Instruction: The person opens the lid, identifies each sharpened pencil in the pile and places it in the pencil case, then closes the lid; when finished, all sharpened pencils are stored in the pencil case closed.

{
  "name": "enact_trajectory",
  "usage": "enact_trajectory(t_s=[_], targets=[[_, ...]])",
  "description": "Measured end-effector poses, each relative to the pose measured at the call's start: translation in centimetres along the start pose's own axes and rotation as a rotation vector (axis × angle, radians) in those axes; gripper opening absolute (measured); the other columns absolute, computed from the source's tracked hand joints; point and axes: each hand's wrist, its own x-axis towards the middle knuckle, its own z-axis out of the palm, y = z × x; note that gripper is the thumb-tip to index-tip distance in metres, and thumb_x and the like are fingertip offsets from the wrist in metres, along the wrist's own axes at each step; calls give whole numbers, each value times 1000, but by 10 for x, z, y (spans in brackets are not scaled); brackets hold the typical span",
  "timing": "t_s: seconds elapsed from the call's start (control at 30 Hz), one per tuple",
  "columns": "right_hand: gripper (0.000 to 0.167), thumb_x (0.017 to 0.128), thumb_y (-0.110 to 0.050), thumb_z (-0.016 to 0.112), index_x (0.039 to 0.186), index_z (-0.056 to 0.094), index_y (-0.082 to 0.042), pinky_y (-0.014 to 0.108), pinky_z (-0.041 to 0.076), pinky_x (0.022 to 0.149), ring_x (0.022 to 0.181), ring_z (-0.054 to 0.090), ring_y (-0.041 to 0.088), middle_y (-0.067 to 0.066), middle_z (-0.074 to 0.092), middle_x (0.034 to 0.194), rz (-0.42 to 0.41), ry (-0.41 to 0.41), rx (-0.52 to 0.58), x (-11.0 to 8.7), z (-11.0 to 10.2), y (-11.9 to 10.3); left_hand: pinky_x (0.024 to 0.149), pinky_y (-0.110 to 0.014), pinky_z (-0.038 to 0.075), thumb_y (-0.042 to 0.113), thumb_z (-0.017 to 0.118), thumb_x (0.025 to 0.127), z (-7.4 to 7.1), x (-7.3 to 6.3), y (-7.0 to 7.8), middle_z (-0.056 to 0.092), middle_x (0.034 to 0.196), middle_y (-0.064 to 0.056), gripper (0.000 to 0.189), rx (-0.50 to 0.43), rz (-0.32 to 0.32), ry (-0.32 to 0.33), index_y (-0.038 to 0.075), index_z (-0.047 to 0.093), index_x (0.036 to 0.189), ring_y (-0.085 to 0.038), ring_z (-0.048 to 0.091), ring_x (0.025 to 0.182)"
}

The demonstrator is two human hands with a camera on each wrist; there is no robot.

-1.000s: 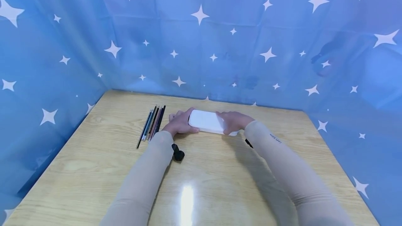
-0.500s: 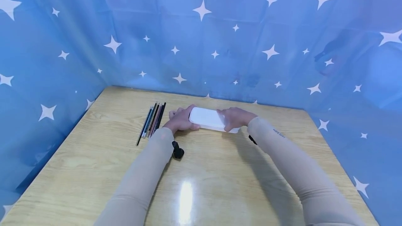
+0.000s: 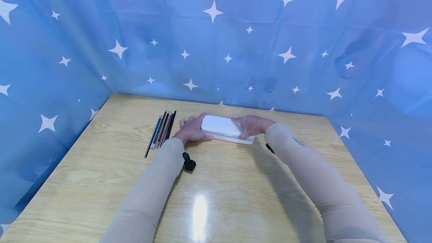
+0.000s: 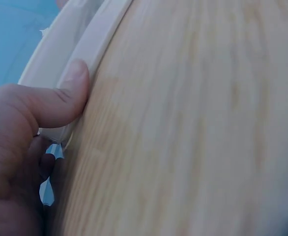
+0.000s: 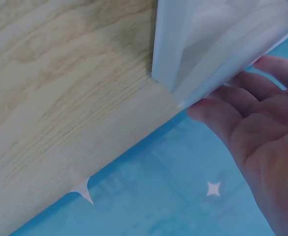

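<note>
A white oblong case (image 3: 233, 139) lies crosswise at the back middle of the table, its white lid (image 3: 217, 125) raised a little off the base along the front. My left hand (image 3: 194, 128) grips the case's left end, the thumb (image 4: 70, 93) pressed along the front side. At the other end my right hand (image 3: 251, 126) holds the lid between thumb and fingers. The right wrist view shows part of the case's hollow inside (image 5: 208, 49), with several fingers along its far edge. Most of the lid's underside is hidden.
Several pencils (image 3: 162, 130), blue, dark and pinkish, lie side by side on the wooden table (image 3: 101, 183), left of my left hand. Behind the table hangs a blue curtain (image 3: 202, 48) with white stars. Each wrist carries a black camera (image 3: 189, 162).
The lid has lifted from the base, so a white strip of the base shows along the front. Both hands stay at the ends of the case; the pencils lie as before.
</note>
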Motion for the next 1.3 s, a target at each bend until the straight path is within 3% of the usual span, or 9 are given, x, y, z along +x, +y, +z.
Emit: enact_trajectory(t_s=[0.13,0.23,0.4,0.6,0.87,1.0,1.3], targets=[[93,94,-30,70,163,12,-6,52,24,121,151,22,38,19,21,166,15,9,41,-3,4,-2,102,-53,18,48,88,75,0,-5,0,49,142,-8,105,13,1,13,32,28,160,-31,36,121],[92,94,-32,70,163,14,-9,52,29,118,149,28,36,17,24,165,28,30,77,-5,7,1,101,-53,19,49,88,75,0,-7,0,48,143,-10,107,11,8,14,30,27,160,-32,36,120],[80,94,-33,71,159,32,-11,55,32,116,146,34,37,16,35,161,24,100,137,-12,11,10,101,-51,19,50,88,74,2,-7,1,47,143,-10,109,3,-4,6,30,25,161,-33,37,119],[63,98,-34,66,153,45,-11,57,31,116,146,34,40,17,38,158,17,121,219,-26,2,15,100,-51,22,55,88,72,3,-9,3,47,145,-13,118,37,-24,22,28,17,163,-35,41,120],[60,103,-41,59,150,49,-5,55,37,114,141,42,39,18,49,151,-2,155,234,-31,-10,25,100,-50,24,53,87,74,0,-11,7,44,144,-15,116,9,-66,11,31,16,163,-38,33,121],[59,103,-44,58,146,54,-5,54,39,112,138,47,37,17,54,147,11,213,270,-29,-10,34,102,-51,24,53,88,73,-2,-15,11,43,145,-16,118,-7,-57,21,27,17,163,-40,33,125],[62,100,-56,55,140,60,-9,56,42,108,132,51,36,15,58,141,71,347,433,-26,-2,49,104,-49,20,53,90,70,-3,-16,12,40,158,-3,126,13,-27,36,21,12,164,-29,41,130]])
